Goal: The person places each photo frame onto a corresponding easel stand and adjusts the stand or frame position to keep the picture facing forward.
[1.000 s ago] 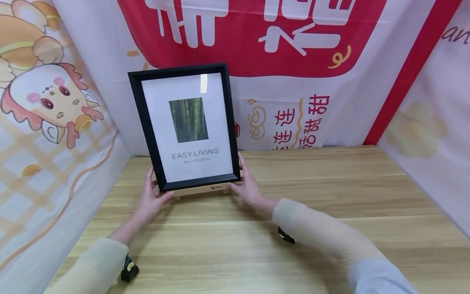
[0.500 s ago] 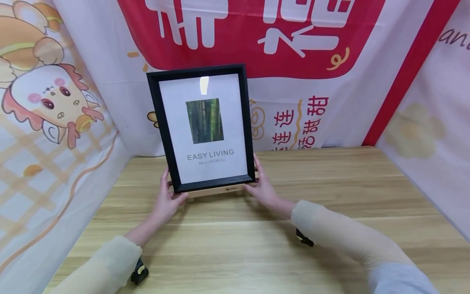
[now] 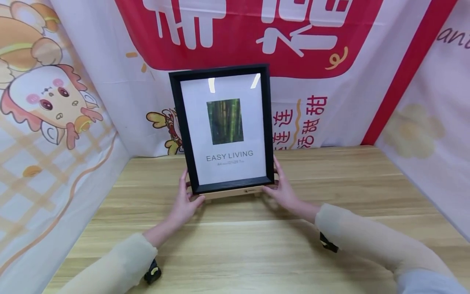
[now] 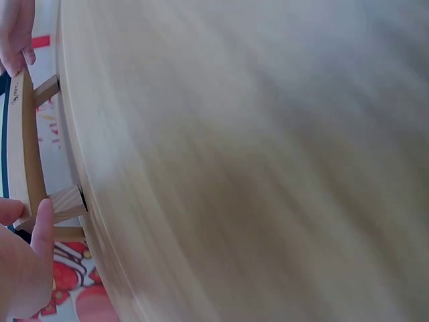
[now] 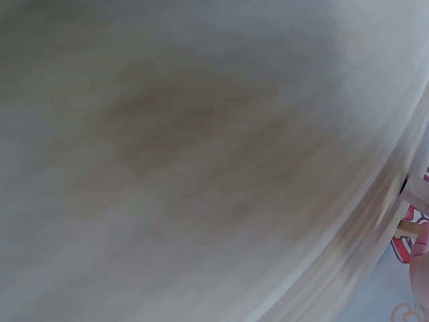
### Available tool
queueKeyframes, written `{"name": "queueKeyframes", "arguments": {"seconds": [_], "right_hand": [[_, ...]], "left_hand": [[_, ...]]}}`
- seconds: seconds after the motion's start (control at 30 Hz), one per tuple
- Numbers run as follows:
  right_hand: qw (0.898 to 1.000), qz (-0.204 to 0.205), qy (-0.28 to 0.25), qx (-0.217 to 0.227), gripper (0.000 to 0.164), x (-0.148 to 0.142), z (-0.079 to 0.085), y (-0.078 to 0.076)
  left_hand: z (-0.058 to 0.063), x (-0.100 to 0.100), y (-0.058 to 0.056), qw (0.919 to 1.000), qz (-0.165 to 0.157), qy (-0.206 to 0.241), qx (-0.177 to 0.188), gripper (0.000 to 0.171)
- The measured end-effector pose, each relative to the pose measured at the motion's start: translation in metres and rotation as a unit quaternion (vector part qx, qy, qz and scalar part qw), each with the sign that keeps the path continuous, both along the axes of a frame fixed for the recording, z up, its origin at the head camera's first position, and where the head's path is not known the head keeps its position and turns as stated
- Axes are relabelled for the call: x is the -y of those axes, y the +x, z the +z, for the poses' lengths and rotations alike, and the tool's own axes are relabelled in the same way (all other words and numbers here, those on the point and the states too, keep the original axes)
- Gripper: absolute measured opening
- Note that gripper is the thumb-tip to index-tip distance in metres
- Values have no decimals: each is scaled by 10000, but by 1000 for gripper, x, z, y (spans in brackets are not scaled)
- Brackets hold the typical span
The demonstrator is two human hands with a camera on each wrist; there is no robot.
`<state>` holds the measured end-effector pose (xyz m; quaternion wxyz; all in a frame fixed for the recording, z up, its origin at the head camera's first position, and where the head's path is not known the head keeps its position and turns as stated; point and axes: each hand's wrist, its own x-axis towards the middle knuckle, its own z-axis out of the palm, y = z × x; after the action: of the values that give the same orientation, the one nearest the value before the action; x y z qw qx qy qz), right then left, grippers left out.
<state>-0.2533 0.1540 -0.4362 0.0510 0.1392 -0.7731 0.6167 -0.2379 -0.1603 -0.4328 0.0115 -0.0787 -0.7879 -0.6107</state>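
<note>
A black picture frame (image 3: pixel 225 122) with a bamboo print and the words "EASY LIVING" leans back on a small wooden easel (image 3: pixel 232 192). My left hand (image 3: pixel 185 204) grips the easel's left end, thumb at the front ledge and fingers behind. At the opposite end my right hand (image 3: pixel 285 194) holds on the same way. The left wrist view shows the ledge (image 4: pixel 30 141) from the side, its short feet down at the tabletop. Only the edge of my right hand (image 5: pixel 421 268) enters the right wrist view, beside an easel foot (image 5: pixel 417 191). The easel's back is hidden.
The wood-grain table (image 3: pixel 238 245) runs back to a printed cloth (image 3: pixel 220 49) with red and white lettering. A cartoon-printed cloth (image 3: pixel 47 102) walls the left side, and a pale cloth (image 3: pixel 422 102) stands at the right.
Both hands have moved to the right across the table, carrying the easel and picture frame with them. More of the printed figure on the cloth now shows left of the frame.
</note>
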Motion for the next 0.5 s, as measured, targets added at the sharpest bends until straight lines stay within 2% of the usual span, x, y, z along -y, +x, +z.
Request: {"name": "queueKeyframes", "arguments": {"seconds": [0.27, 0.5], "right_hand": [[9999, -95, -40, 41, 113, -23, 0, 10], [9998, -192, -79, -26, 112, -41, -3, 16]], "left_hand": [[0, -20, 1, 9998, -205, 17, -3, 111], [-3, -36, -3, 9996, -276, -22, 35, 111]]}}
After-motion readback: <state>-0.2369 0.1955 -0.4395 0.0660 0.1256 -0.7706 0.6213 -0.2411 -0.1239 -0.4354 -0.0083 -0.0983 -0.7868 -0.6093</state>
